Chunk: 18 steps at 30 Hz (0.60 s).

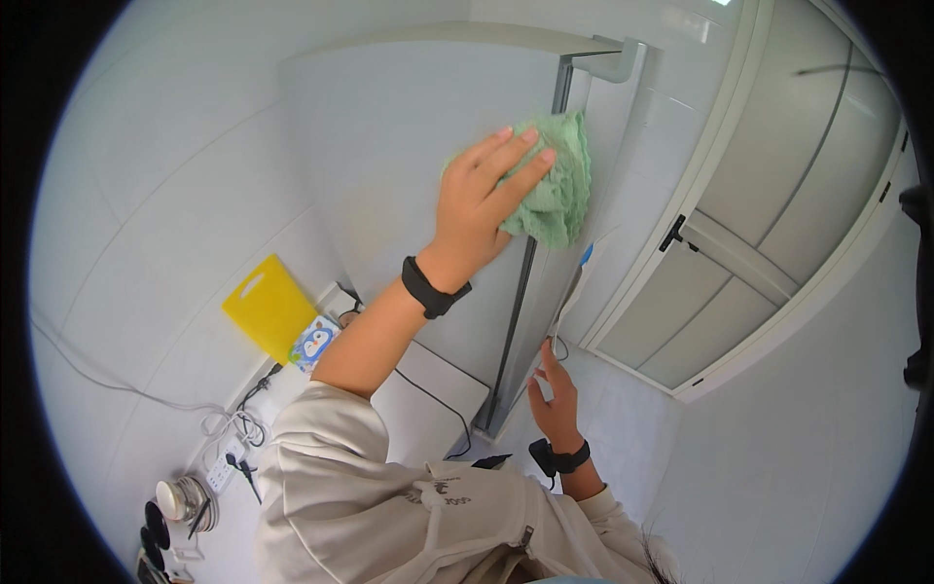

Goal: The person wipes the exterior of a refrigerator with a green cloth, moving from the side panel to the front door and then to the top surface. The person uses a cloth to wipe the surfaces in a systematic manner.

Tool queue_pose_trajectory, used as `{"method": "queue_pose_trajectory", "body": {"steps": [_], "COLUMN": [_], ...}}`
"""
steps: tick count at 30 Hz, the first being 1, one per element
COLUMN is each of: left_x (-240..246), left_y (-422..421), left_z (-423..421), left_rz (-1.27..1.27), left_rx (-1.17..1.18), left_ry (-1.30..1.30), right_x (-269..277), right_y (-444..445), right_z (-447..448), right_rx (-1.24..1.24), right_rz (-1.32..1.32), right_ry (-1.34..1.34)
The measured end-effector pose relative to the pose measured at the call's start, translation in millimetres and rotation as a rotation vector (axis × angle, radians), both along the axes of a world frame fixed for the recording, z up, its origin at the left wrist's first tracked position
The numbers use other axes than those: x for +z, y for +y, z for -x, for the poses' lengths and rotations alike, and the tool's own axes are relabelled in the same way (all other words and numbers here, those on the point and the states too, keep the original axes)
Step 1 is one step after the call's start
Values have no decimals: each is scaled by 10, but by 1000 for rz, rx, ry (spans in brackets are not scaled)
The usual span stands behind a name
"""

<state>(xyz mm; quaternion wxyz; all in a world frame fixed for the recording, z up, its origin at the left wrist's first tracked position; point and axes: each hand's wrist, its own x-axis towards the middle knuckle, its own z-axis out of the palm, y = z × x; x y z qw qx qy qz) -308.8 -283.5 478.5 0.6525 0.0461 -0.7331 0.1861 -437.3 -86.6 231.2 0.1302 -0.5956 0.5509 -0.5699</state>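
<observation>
My left hand (pixel 478 193) lies over a crumpled light green cloth (pixel 558 186), fingers spread across it. The cloth is against the upper side of a tall pale refrigerator (pixel 408 139), overlapping the dark seam along its door. My left thumb is mostly hidden. Lower down, my right hand (pixel 556 398) is beside the door's front, fingers apart, with nothing visible in it. Its index fingertip is at the lower end of a thin sheet (pixel 576 285) with a blue patch; whether they touch, I cannot tell. A grey handle (pixel 613 64) juts from the door's top.
A framed door with frosted panels (pixel 751 219) stands at right. On the left, a yellow cutting board (pixel 266 310) leans on the tiled wall beside a penguin-printed pack (pixel 315 343). Cables, a power strip (pixel 226 465) and stacked dishes (pixel 191 502) occupy the white counter. A black cord (pixel 438 401) crosses a white surface.
</observation>
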Motion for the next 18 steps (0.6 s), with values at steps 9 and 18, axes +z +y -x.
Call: {"method": "queue_pose_trajectory", "body": {"steps": [9,18], "left_x": [-647,-892], "left_y": [-52,-76], "left_z": [3,10], "left_rz": [-42,-11], "left_rx": [-38,25], "left_ry": [-39,-32], "right_x": [-23,-16], "right_y": [-24,-25], "right_z": [-11,-39], "right_rx": [-48,-62], "right_rz": [4,-2], "right_ry": [-17,-26]}}
